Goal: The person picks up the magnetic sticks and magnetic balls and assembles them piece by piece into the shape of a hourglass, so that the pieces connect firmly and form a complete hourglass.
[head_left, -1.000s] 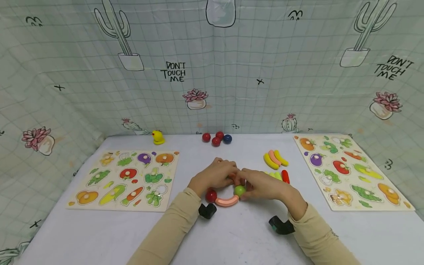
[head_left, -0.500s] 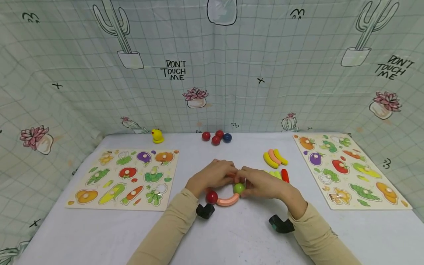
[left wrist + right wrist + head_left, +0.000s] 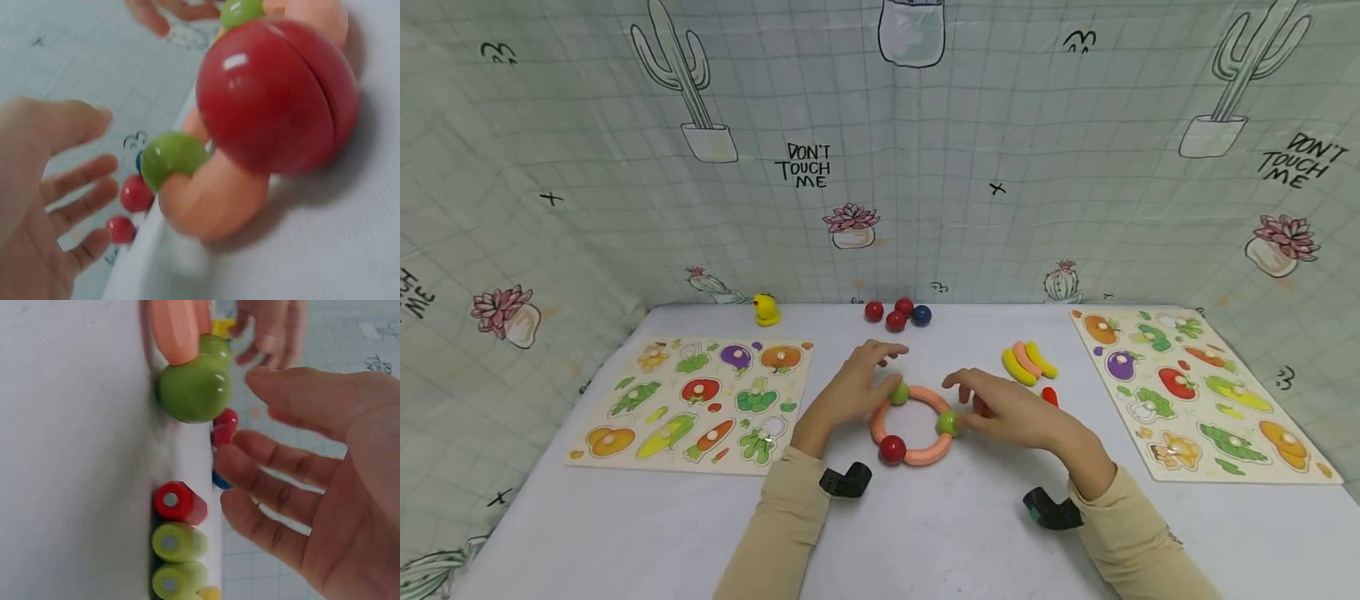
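Note:
A ring of three curved salmon-pink pieces [image 3: 928,455] lies flat on the table, joined by a red ball [image 3: 892,449] at the near left, one green ball [image 3: 899,393] at the back and another green ball [image 3: 194,389] on the right. My left hand [image 3: 850,387] hovers beside the back green ball, its fingers spread and holding nothing; the left wrist view shows a gap to the ball. Beside the right-hand green ball is my right hand [image 3: 1018,412], its fingers loosely bent and its palm bare.
Red balls [image 3: 873,312], a blue ball [image 3: 921,315] and a yellow duck [image 3: 766,309] sit along the back. Curved yellow pieces [image 3: 1017,367], a red stick [image 3: 178,503] and light green sticks [image 3: 178,542] lie to the right. Vegetable puzzle boards flank both sides, left board [image 3: 673,406] and right board [image 3: 1206,379].
Both hands have come off the far side of the ring and moved apart, the left going left and the right slightly right. The whole ring is now uncovered.

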